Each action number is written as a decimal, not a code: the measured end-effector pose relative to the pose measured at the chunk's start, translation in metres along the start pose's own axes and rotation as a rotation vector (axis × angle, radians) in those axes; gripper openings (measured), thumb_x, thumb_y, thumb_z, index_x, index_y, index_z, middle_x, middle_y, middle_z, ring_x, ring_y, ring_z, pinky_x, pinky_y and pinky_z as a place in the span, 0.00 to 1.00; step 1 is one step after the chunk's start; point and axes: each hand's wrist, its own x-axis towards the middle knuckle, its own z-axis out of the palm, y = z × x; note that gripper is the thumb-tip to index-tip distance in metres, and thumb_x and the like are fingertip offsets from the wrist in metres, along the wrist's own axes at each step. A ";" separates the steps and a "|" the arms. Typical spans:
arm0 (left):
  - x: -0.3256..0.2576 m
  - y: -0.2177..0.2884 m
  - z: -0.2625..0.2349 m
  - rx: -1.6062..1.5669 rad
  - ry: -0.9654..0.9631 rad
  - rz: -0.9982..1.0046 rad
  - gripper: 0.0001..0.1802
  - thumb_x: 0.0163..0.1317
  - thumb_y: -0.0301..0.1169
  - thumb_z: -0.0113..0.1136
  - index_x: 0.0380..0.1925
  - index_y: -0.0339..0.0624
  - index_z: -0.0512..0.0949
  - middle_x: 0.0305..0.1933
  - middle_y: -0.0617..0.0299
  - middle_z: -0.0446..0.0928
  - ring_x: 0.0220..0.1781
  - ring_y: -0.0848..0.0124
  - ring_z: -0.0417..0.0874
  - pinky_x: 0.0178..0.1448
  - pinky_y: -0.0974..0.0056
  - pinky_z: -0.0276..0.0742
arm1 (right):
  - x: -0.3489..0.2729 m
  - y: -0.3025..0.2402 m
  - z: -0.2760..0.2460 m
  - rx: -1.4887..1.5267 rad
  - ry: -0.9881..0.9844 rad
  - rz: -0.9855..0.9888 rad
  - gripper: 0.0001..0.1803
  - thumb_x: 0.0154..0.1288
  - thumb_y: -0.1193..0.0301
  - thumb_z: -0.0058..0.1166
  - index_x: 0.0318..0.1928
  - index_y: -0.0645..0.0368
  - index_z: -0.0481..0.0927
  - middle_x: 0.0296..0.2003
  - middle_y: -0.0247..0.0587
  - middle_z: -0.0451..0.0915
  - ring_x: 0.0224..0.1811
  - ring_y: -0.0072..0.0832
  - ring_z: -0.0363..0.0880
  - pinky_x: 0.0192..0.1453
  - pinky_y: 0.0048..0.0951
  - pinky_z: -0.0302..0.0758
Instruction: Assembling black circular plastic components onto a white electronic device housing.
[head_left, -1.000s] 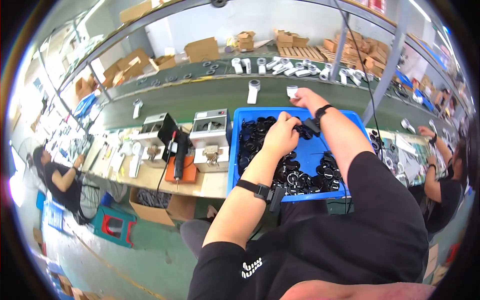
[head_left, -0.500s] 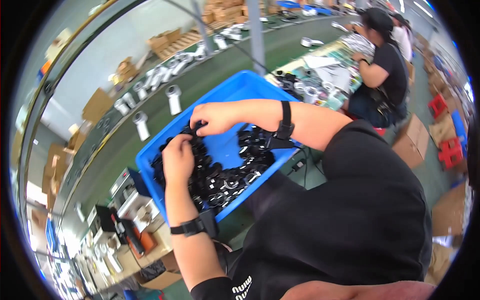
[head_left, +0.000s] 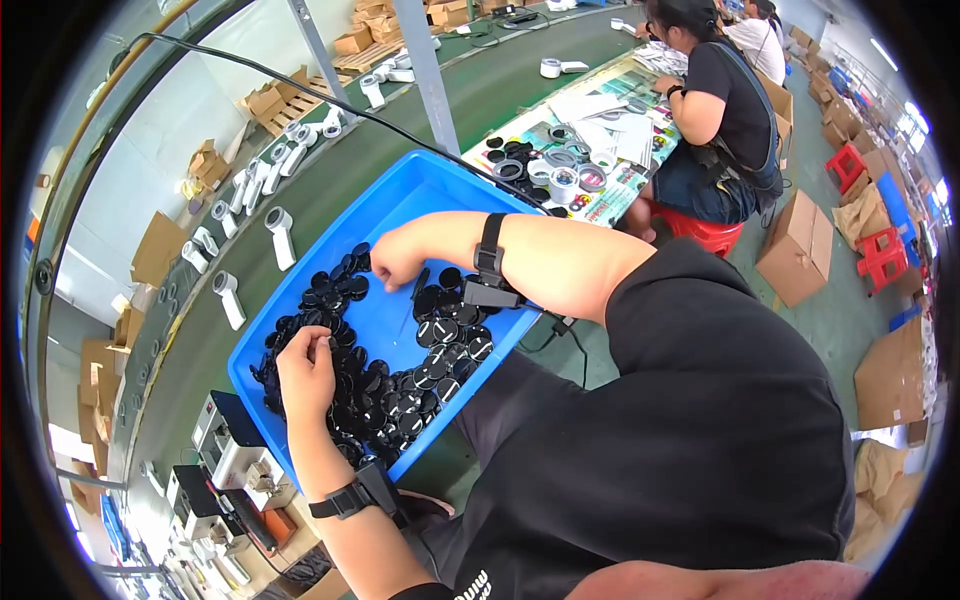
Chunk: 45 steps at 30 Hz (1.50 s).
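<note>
Head view, looking down at a blue bin (head_left: 420,200) on the green counter (head_left: 330,190). The bin's long axis runs from lower left to upper right; its near right rim is partly hidden by the person's right forearm, and its lower corner by the left wrist. A heap of black round caps (head_left: 400,385) fills the lower half of the bin; single caps in the heap overlap and are hard to separate.

The left hand (head_left: 308,372) rests on the heap at the bin's left side, fingers curled narrow around something small and dark; what exactly it holds cannot be told. The right hand (head_left: 398,258) lies palm-down near the bin's middle, fingers bent onto the caps; its fingertips are hidden, so whether it grips one cannot be told. Each wrist carries a black strap.

White handheld devices (head_left: 278,232) stand in a row on the counter beyond the bin. A co-worker (head_left: 722,110) sits at upper right, cut off by the picture's rim.
</note>
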 end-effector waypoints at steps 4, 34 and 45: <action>-0.008 -0.006 -0.013 0.076 0.030 -0.058 0.07 0.65 0.23 0.58 0.40 0.35 0.84 0.23 0.60 0.75 0.26 0.73 0.72 0.33 0.65 0.69 | -0.011 -0.040 -0.007 0.051 -0.117 -0.128 0.19 0.54 0.55 0.75 0.37 0.56 0.89 0.34 0.39 0.88 0.38 0.39 0.86 0.43 0.42 0.80; -0.001 0.004 -0.003 0.045 -0.069 0.108 0.07 0.68 0.24 0.57 0.39 0.33 0.82 0.33 0.46 0.82 0.32 0.57 0.84 0.41 0.58 0.79 | -0.019 -0.040 -0.017 -0.092 0.259 0.092 0.14 0.52 0.68 0.59 0.41 0.54 0.87 0.37 0.50 0.87 0.42 0.52 0.87 0.45 0.51 0.82; -0.006 -0.002 -0.017 0.098 -0.054 -0.015 0.11 0.63 0.27 0.57 0.40 0.37 0.85 0.34 0.46 0.85 0.39 0.49 0.87 0.46 0.53 0.81 | -0.010 -0.052 -0.009 -0.052 0.241 0.127 0.06 0.59 0.74 0.55 0.34 0.62 0.83 0.33 0.53 0.85 0.37 0.50 0.84 0.42 0.46 0.80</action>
